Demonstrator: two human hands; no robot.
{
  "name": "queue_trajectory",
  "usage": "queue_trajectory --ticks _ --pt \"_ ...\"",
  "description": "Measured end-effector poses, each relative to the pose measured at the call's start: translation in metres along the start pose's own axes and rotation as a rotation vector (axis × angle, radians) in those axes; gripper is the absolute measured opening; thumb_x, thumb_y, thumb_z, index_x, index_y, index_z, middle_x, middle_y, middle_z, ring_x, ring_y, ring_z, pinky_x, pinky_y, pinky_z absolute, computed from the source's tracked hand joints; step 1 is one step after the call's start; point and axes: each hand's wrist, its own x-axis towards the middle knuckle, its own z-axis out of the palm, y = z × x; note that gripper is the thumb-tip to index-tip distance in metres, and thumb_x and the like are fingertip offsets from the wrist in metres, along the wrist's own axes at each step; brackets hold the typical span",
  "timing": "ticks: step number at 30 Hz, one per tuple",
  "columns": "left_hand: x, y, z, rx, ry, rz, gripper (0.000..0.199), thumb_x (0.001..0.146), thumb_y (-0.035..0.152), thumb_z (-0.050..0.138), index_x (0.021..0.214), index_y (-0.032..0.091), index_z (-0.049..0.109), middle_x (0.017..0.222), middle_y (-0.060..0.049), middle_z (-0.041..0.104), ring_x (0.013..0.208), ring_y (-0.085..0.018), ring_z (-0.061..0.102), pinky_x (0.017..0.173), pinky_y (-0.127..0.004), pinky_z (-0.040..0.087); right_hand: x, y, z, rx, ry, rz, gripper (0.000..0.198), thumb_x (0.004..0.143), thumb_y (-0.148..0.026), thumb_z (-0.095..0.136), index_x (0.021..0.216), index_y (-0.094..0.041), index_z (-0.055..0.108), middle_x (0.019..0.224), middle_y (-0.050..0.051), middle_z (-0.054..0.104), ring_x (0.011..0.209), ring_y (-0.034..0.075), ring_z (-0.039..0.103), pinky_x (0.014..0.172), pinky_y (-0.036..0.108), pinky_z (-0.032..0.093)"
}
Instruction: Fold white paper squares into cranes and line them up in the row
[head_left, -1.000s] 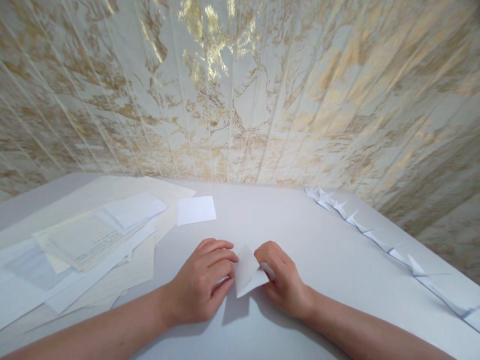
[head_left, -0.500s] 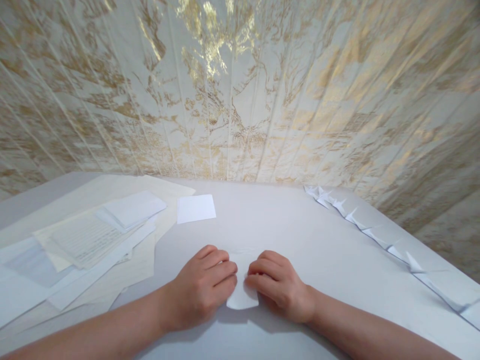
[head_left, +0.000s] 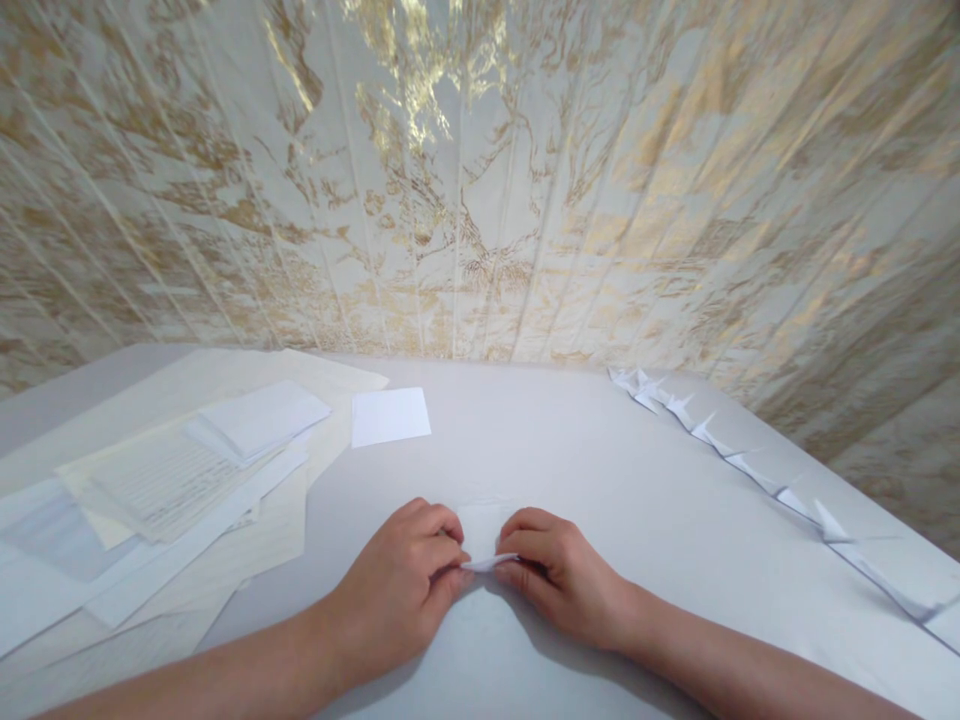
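A white sheet of paper [head_left: 487, 564] is stretched between my hands near the front of the table, its near edge curled up into a narrow folded strip. My left hand [head_left: 411, 570] pinches the left end of that strip between thumb and fingers. On the right end, my right hand [head_left: 561, 572] grips it the same way. The fingers cover both ends of the paper. Beyond the hands lies a separate white square of paper [head_left: 391, 417], flat and untouched.
Printed and plain sheets [head_left: 157, 490] overlap in a loose pile on the left of the white table [head_left: 570, 450]. Several folded paper pieces with pointed tips [head_left: 829, 522] stand in a row along the right edge. A gold-patterned curtain [head_left: 480, 200] hangs behind.
The near part of the paper, which hung down flat between the hands, is now lifted and folded away from me. Both hands pinch its edge with thumbs beneath.
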Motion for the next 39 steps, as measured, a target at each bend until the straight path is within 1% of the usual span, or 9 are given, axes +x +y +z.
queue_trajectory --ticks 4,8,12,14,18,25,31,34,39 --pt "0.005 0.001 -0.001 -0.064 -0.04 -0.152 0.021 0.078 0.019 0.05 0.058 0.016 0.054 0.075 -0.001 0.057 0.076 -0.015 0.05 0.07 -0.029 0.04 0.003 -0.004 0.002 -0.048 -0.007 0.124 0.026 0.086 -0.021 0.043 0.062 -0.016 0.053 0.062 0.001 0.053 0.057 0.011 0.047 0.054 0.021 0.037" --pt "0.008 0.003 -0.003 -0.063 -0.085 -0.228 0.02 0.077 0.019 0.05 0.059 0.015 0.053 0.076 -0.001 0.056 0.077 -0.016 0.049 0.072 -0.032 0.039 0.005 -0.007 0.005 -0.143 -0.011 0.242 0.026 0.085 -0.022 0.043 0.06 -0.016 0.05 0.058 -0.001 0.052 0.053 0.01 0.044 0.051 0.021 0.032" --pt "0.011 -0.003 -0.003 0.02 -0.068 -0.273 0.009 0.073 0.025 0.055 0.075 0.016 0.054 0.083 -0.003 0.054 0.082 -0.02 0.046 0.076 -0.036 0.039 0.008 -0.01 0.006 -0.231 -0.021 0.298 0.022 0.083 -0.022 0.044 0.064 -0.016 0.052 0.061 0.001 0.056 0.056 0.011 0.046 0.053 0.022 0.029" --pt "0.012 -0.007 -0.002 0.051 -0.029 -0.271 0.021 0.071 0.028 0.058 0.087 0.016 0.055 0.091 -0.005 0.053 0.088 -0.022 0.045 0.08 -0.039 0.038 0.01 -0.01 0.006 -0.262 -0.035 0.316 0.022 0.083 -0.022 0.043 0.064 -0.017 0.053 0.061 0.001 0.057 0.056 0.011 0.047 0.053 0.022 0.028" --pt "0.013 -0.014 0.0 0.081 0.003 -0.228 0.035 0.07 0.038 0.059 0.098 0.017 0.055 0.103 -0.008 0.05 0.096 -0.025 0.043 0.086 -0.041 0.037 0.013 -0.01 0.005 -0.297 -0.052 0.33 0.021 0.083 -0.023 0.042 0.067 -0.017 0.054 0.063 0.002 0.059 0.055 0.011 0.047 0.052 0.022 0.026" --pt "0.013 -0.013 -0.001 0.124 -0.001 -0.177 0.031 0.075 0.039 0.054 0.099 0.017 0.056 0.103 -0.007 0.052 0.095 -0.024 0.045 0.085 -0.042 0.039 0.016 -0.007 0.005 -0.331 -0.072 0.341 0.018 0.081 -0.022 0.043 0.069 -0.016 0.055 0.065 0.003 0.061 0.056 0.012 0.049 0.053 0.023 0.025" --pt "-0.004 0.003 -0.001 0.225 0.023 0.078 0.039 0.078 0.04 0.054 0.109 0.017 0.053 0.115 -0.012 0.052 0.105 -0.028 0.044 0.09 -0.046 0.036 0.017 -0.007 0.004 -0.355 -0.086 0.325 0.019 0.082 -0.022 0.043 0.07 -0.016 0.056 0.066 0.004 0.062 0.058 0.013 0.052 0.053 0.023 0.025" --pt "-0.011 0.012 0.0 0.254 -0.054 0.211 0.051 0.078 0.046 0.051 0.117 0.012 0.05 0.116 -0.015 0.056 0.106 -0.029 0.049 0.09 -0.044 0.039 0.018 -0.007 0.004 -0.364 -0.099 0.326 0.019 0.082 -0.022 0.043 0.071 -0.016 0.056 0.065 0.005 0.063 0.057 0.013 0.052 0.052 0.023 0.025" --pt "-0.009 0.02 -0.002 0.307 -0.193 0.173 0.06 0.076 0.051 0.052 0.121 0.011 0.049 0.122 -0.018 0.054 0.111 -0.031 0.049 0.091 -0.046 0.042 0.018 -0.006 0.004 -0.378 -0.118 0.329 0.018 0.082 -0.022 0.043 0.071 -0.016 0.056 0.067 0.005 0.063 0.058 0.013 0.053 0.052 0.023 0.025"
